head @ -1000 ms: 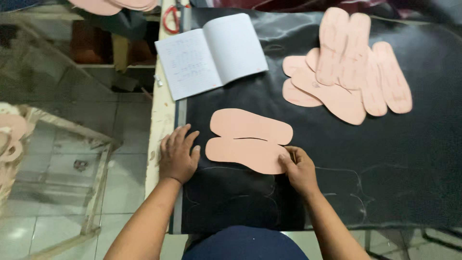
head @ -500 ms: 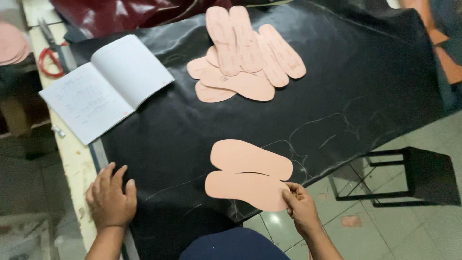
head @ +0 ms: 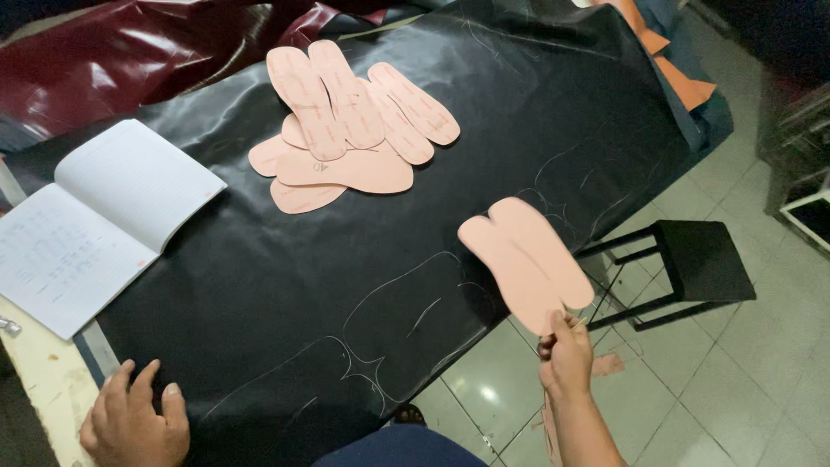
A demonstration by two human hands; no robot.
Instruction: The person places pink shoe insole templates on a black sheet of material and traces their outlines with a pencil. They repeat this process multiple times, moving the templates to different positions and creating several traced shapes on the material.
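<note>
My right hand (head: pixel 566 355) holds two pink sole-shaped templates (head: pixel 527 259) by their narrow ends, lifted off the black leather sheet (head: pixel 346 277) and hanging past the table's right edge. Something thin, perhaps a pen, is also pinched in that hand. Faint traced sole outlines (head: pixel 389 320) show on the leather where the templates lay. My left hand (head: pixel 134 424) rests flat, fingers spread, on the near left corner of the leather at the table edge. A pile of several more pink templates (head: pixel 350 130) lies further back on the sheet.
An open lined notebook (head: pixel 95 220) lies on the left. Dark red leather (head: pixel 130 60) is bunched at the back left. A black stool (head: pixel 692 264) stands on the tiled floor to the right. Orange pieces (head: pixel 666 60) hang off the far right corner.
My right hand has lifted the two templates off the leather and carried them right, over the edge, leaving outlines behind. The view has swung right; the left hand stays near the corner.
</note>
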